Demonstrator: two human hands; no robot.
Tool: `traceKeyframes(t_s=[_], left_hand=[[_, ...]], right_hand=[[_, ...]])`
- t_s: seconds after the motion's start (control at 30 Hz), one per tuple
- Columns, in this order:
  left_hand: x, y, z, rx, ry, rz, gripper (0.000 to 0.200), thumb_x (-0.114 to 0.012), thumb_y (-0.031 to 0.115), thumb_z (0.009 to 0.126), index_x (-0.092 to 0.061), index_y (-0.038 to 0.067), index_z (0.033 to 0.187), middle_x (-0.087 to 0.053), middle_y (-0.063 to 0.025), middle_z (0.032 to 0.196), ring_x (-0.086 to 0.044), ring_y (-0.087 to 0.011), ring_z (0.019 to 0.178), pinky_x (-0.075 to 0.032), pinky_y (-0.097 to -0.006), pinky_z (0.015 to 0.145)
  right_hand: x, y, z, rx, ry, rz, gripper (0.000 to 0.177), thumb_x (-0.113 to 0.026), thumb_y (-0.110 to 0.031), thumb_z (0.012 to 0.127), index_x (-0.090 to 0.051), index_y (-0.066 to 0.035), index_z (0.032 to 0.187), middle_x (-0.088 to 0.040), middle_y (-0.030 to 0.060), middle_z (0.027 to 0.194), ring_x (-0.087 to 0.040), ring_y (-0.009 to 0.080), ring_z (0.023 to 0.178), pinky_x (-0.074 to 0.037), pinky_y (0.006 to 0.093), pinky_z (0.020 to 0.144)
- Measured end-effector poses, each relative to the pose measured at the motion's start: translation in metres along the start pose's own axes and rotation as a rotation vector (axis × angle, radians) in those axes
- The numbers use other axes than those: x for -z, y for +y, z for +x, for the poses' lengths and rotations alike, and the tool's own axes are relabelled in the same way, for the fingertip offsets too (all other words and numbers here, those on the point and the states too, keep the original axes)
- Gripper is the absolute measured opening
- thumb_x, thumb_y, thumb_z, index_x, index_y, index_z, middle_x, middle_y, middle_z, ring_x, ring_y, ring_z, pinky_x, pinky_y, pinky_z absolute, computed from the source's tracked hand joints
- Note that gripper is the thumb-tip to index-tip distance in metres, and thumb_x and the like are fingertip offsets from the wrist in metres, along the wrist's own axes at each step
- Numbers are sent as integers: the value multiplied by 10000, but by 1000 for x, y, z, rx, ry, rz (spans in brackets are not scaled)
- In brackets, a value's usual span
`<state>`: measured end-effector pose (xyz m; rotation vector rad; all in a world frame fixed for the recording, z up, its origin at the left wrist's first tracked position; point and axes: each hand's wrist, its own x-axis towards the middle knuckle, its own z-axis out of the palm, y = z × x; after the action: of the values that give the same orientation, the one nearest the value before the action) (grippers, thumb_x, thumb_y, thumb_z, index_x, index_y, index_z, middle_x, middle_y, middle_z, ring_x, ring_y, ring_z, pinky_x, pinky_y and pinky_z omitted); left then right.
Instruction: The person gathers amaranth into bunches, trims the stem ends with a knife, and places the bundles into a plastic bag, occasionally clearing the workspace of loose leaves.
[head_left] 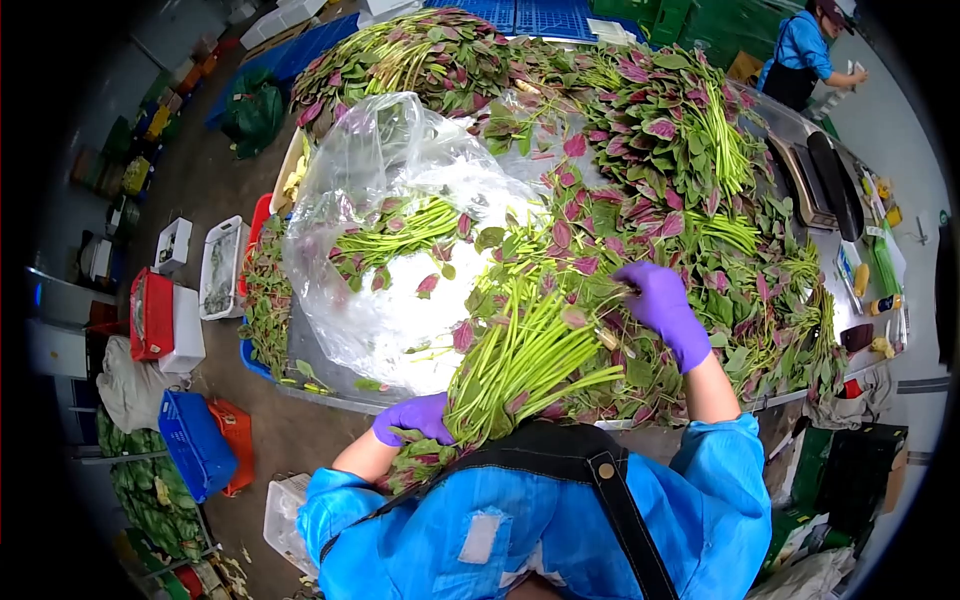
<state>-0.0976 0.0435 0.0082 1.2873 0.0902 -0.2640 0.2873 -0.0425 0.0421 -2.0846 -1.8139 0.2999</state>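
My left hand (415, 418), in a purple glove, is wrapped round the leafy end of a large bunch of green-stemmed, red-and-green leaves (525, 350) held close to my apron. The stems fan out up and to the right. My right hand (655, 305), also gloved in purple, is right of the bunch over the leaf pile, its fingers bent together; what they hold, if anything, is too small to name. A clear plastic bag (350, 200) lies open to the left, with a smaller bunch (400, 238) on it.
Large leaf piles (660, 130) cover the metal table's back and right. A scale (805, 185) stands at the right. Another person (800, 60) in blue is at the far right. Red (152, 312) and blue crates (197, 445) stand on the floor to the left.
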Motion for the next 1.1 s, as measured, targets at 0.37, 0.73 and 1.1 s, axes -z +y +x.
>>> traceKeyframes(t_s=[0.37,0.73,1.1], left_hand=[[1,31,8,-91,2,206,720,-740,114,587,-430,31,1232,-524,-80,1117,-451,-176,1035,-313,-318,932],[11,35,24,143,-209,41,849,-782,182,602,-340,21,1309,-399,-119,1296,-372,-204,1151,-297,-347,971],[5,25,25,171,-142,64,879,-716,144,633,-239,27,1362,-342,-106,1358,-348,-161,1185,-260,-293,992]], right_hand=[[-6,0,21,-210,-536,384,374,-639,-128,672,-610,-121,1044,-628,114,898,-616,188,777,-487,315,660],[-9,-104,18,320,-684,611,475,-667,-234,744,-521,-154,1189,-590,82,768,-563,192,678,-446,314,627],[24,-58,16,175,-400,-157,579,-669,-147,600,-531,-120,1161,-587,113,863,-563,309,821,-443,396,715]])
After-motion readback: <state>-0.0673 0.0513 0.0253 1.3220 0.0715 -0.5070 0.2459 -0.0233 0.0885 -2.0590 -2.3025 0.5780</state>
